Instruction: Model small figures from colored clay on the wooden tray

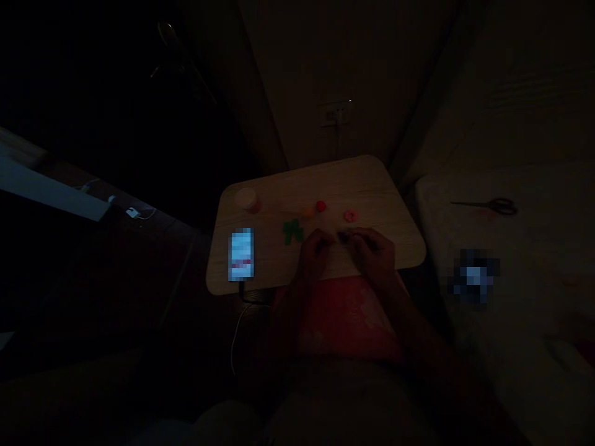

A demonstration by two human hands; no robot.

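The room is very dark. Over the front part of a small wooden table [279, 186], my left hand [315, 253] is closed, fingers curled and thumb against them. What it holds, if anything, is too dark to make out. My right hand [375, 251] pinches a small dark piece [344, 236] between thumb and fingertips, pointing toward the left hand. Left of my hands lie green leaf-like pieces [292, 231]. Beyond them are a small red ball-like piece [320, 206], a faint orange piece [307, 212] and a pink flower-shaped ring [350, 215].
A lit phone [241, 255] with a cable lies at the table's left; a pale round tub [247, 199] stands behind it. Scissors [497, 205] and a blurred lit item [474, 275] lie on a pale surface at right. Behind the table is a wall socket [335, 114].
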